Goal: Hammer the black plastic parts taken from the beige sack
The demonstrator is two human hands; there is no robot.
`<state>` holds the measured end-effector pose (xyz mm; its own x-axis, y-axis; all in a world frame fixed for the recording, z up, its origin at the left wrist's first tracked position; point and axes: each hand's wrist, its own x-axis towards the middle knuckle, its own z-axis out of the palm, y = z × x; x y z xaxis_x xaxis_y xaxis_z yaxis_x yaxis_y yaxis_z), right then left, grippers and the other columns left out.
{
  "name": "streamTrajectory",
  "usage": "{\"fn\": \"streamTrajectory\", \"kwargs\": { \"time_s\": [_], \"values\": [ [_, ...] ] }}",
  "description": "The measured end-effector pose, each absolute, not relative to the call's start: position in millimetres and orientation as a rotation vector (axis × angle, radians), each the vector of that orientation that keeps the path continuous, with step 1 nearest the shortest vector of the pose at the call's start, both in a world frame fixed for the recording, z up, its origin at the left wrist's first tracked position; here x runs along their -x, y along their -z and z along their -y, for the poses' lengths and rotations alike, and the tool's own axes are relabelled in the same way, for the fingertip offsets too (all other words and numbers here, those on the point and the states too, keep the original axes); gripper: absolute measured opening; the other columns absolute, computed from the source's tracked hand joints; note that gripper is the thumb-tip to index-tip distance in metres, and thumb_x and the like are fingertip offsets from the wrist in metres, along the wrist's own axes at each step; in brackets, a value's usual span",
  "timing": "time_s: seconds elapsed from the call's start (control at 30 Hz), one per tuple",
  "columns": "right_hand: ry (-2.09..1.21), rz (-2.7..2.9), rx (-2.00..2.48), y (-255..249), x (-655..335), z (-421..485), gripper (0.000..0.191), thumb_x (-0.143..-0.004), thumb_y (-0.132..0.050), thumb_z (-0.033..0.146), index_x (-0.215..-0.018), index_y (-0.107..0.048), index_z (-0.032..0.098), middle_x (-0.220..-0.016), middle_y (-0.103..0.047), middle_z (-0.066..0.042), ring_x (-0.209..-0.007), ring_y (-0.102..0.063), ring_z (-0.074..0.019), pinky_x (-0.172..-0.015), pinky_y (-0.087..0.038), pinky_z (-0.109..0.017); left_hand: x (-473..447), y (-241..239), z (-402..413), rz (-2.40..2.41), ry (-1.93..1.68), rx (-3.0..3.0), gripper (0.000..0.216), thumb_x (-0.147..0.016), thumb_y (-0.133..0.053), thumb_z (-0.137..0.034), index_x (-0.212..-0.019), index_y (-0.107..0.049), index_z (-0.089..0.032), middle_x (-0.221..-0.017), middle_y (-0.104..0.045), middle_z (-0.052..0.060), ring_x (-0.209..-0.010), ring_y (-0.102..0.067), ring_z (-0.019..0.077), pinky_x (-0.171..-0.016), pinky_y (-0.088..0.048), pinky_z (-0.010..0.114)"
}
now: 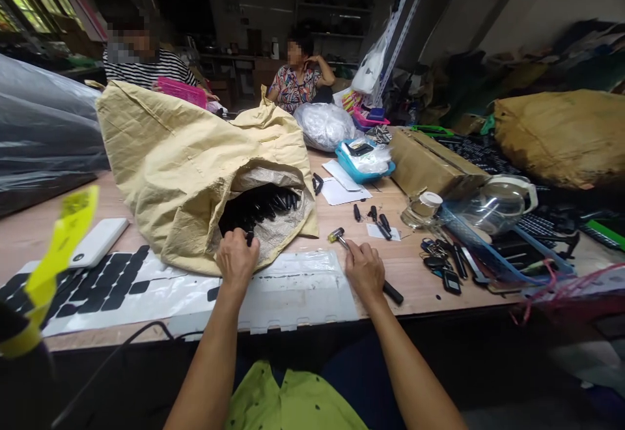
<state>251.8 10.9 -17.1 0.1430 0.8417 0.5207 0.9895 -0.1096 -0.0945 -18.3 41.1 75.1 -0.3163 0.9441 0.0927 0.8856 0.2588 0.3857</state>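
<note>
A large beige sack (161, 150) lies on the table with its mouth turned towards me. Inside the mouth sits a heap of shiny, elongated black pieces (273, 203). My left hand (237, 259) is at the lower rim of the opening, fingers curled in, and a small black piece (249, 238) shows at its fingertips; the rest of that piece is hidden. My right hand (365, 268) rests low over the table, closed around a small hammer (393, 292). The hammer's yellowish and metal head points up and left, and its black grip sticks out below the hand.
Black strips of pads (105, 280) and a white device (100, 242) lie left. Several loose black handles (383, 225), keys (434, 247), a jar (422, 210), a blue basket (371, 172) and a cardboard box (432, 159) are right. Two people sit across the table.
</note>
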Motion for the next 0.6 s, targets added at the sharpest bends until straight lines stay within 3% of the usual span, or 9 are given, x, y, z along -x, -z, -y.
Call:
{"fn": "streamTrajectory", "kwargs": {
  "time_s": [0.13,0.23,0.4,0.6],
  "values": [
    [0.468,1.753,2.026,16.3,-250.7,-10.1,0.032,-0.089,-0.053,0.017,-0.115,-0.069,0.026,-0.083,-0.054,-0.005,-0.080,-0.043,-0.0190,-0.068,-0.027,-0.030,-3.9,-62.3,-19.0,-1.626,-0.561,-2.128,0.008,-0.084,-0.056,-0.023,-0.088,-0.062,-0.019,-0.086,-0.065,0.005,-0.080,-0.060,0.0208,-0.070,-0.046,0.030],
    [0.473,1.754,2.036,16.0,-249.8,-9.7,0.032,-0.088,-0.054,0.016,-0.115,-0.070,0.026,-0.083,-0.055,-0.005,-0.080,-0.043,-0.0192,-0.069,-0.028,-0.030,-15.1,-42.4,-11.2,-1.260,-0.491,-2.254,0.005,-0.080,-0.061,-0.021,-0.085,-0.062,-0.021,-0.086,-0.064,0.003,-0.085,-0.059,0.0208,-0.075,-0.045,0.031],
    [0.471,1.754,2.043,16.4,-248.9,-9.9,0.032,-0.089,-0.053,0.017,-0.115,-0.069,0.027,-0.084,-0.055,-0.005,-0.081,-0.043,-0.0196,-0.069,-0.029,-0.030,-14.8,-13.4,-8.1,-1.209,-0.615,-2.239,0.011,-0.085,-0.061,-0.028,-0.092,-0.066,-0.022,-0.089,-0.063,0.005,-0.087,-0.058,0.0223,-0.079,-0.045,0.034],
    [0.458,1.741,2.048,17.2,-249.8,-8.5,0.034,-0.088,-0.053,0.016,-0.116,-0.069,0.026,-0.082,-0.054,-0.005,-0.080,-0.043,-0.0194,-0.070,-0.029,-0.030,-12.8,-11.5,-5.7,-1.209,-0.633,-2.215,0.010,-0.084,-0.063,-0.028,-0.091,-0.067,-0.021,-0.085,-0.061,0.004,-0.085,-0.058,0.0218,-0.079,-0.046,0.034]
  ]
}}
